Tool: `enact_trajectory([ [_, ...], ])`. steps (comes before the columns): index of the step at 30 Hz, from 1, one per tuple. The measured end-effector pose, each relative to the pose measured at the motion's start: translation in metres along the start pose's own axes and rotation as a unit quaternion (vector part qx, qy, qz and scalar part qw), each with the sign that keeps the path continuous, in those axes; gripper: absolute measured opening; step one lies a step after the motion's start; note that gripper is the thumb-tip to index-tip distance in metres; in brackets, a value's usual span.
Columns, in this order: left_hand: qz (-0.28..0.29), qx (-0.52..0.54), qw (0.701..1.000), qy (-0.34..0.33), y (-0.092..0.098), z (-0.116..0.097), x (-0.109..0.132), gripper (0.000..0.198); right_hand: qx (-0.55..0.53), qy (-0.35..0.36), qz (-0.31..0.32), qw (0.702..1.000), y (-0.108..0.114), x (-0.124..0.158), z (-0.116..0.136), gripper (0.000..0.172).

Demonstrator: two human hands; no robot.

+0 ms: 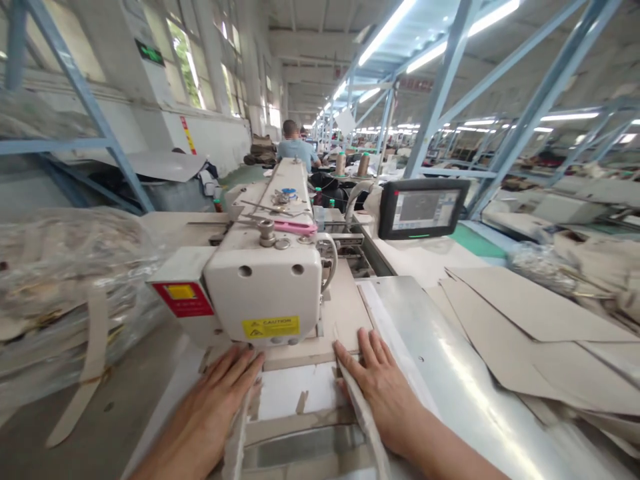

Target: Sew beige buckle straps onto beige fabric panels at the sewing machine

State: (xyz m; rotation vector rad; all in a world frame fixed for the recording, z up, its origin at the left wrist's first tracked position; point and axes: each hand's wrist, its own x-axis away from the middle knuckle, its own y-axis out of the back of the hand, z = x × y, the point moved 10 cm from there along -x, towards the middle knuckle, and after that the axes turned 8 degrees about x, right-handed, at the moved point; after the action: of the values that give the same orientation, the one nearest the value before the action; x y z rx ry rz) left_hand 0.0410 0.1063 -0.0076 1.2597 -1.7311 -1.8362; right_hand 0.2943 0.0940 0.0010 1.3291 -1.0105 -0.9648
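A large cream sewing machine head [265,287] with a yellow caution label stands in front of me. Beneath it lies a beige panel [347,300], its near edge running between my hands. My right hand [383,383] rests on the panel's right side, fingers stretched out and somewhat apart. A pale strip [367,423] runs beneath its thumb side toward me. To the left, my left hand [213,393] lies with fingers extended by the machine's lower edge; its fingertips are partly hidden there. Another pale strip [239,437] passes beside it. Between the strips a white surface [290,393] shows.
At right stand a control screen [424,208] and stacked beige sheets [540,313] beside a shiny metal plate [425,333]. Plastic-wrapped pieces [65,287] lie left. Pink-handled tweezers [295,227] rest on the machine. A person [295,147] sits beyond.
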Motion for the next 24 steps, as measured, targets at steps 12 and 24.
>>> enact_trajectory([
  [12, 0.023, -0.091, 0.995, 0.032, 0.01, -0.02, -0.002, 0.045, 0.086, 0.022, -0.083, 0.993, 0.013, 0.0, -0.004, 0.052],
  [24, 0.076, -0.041, 0.99, 0.107, 0.008, -0.017, -0.005, 0.047, 0.167, 0.043, -0.122, 0.977, 0.0, 0.009, -0.005, 0.055],
])
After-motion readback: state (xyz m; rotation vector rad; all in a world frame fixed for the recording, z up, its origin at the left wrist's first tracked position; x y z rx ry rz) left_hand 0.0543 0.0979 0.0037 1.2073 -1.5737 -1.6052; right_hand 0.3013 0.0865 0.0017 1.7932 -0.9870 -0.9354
